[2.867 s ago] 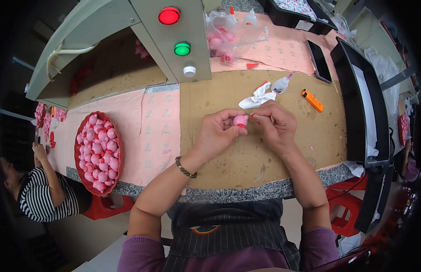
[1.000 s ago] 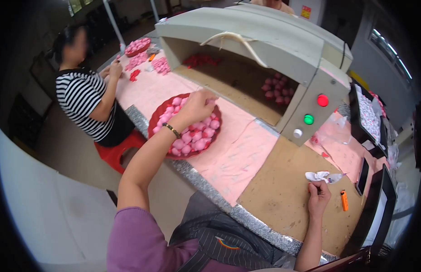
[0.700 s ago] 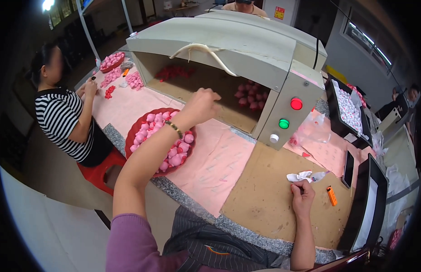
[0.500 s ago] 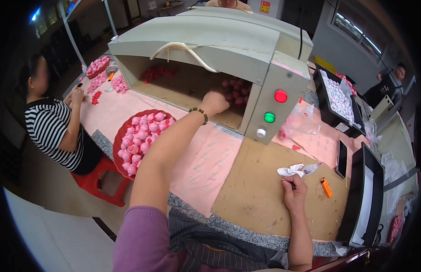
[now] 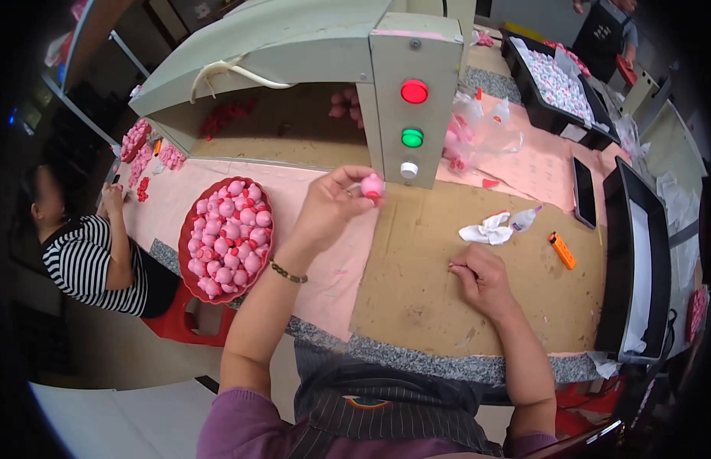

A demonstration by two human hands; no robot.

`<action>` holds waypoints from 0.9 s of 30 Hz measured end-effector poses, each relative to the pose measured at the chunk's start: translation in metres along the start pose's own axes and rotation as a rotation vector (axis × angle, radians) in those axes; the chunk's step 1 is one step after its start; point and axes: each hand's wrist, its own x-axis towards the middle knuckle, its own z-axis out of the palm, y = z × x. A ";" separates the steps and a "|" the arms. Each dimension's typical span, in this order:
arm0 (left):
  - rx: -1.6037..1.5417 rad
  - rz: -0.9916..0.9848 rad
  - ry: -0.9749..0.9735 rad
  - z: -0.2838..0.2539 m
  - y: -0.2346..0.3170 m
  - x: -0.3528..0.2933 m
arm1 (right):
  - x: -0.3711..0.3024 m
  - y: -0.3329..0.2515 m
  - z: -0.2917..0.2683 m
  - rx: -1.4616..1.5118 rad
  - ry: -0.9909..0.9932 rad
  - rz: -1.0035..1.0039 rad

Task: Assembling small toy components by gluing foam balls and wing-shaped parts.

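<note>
My left hand pinches a small round pink figure with a red base between thumb and fingertips. It hovers in front of the grey machine's control post. My right hand rests closed over the brown board; whatever it holds, if anything, is hidden. Just beyond it lie a crumpled white tissue and a small clear bottle with a purple tip. To the left, a red scalloped basket is heaped with similar pink figures.
The machine's opening has pink and red pieces inside. An orange lighter-like object and a phone lie right, near a black tray. A black crate holds white-and-pink pieces. A person in stripes works at far left.
My left hand has come out of the machine's opening with a pink figure and moved to its right front. My right hand has stayed closed near the tissue. The view has shifted.
</note>
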 end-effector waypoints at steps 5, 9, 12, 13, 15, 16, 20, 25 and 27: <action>-0.215 -0.089 -0.176 0.055 -0.019 -0.014 | 0.000 -0.001 0.001 0.017 -0.034 0.016; -0.224 -0.123 -0.244 0.078 -0.031 -0.011 | -0.002 -0.001 0.006 0.011 -0.041 0.019; -0.245 -0.157 -0.285 0.086 -0.042 -0.009 | -0.003 -0.003 0.006 0.034 -0.035 0.078; -0.250 -0.161 -0.289 0.088 -0.043 -0.010 | -0.004 -0.004 0.006 0.058 -0.034 0.115; -0.281 -0.193 -0.284 0.092 -0.045 -0.010 | -0.003 -0.002 0.006 0.064 -0.028 0.100; -0.286 -0.198 -0.285 0.092 -0.047 -0.010 | -0.003 -0.001 0.006 0.073 -0.022 0.079; -0.253 -0.190 -0.291 0.088 -0.054 -0.010 | -0.002 0.002 0.004 0.043 -0.059 0.070; -0.209 -0.151 -0.261 0.082 -0.056 -0.009 | -0.001 0.003 0.003 0.039 -0.079 0.083; -0.181 -0.117 -0.265 0.080 -0.056 -0.009 | -0.002 0.003 0.003 0.039 -0.088 0.093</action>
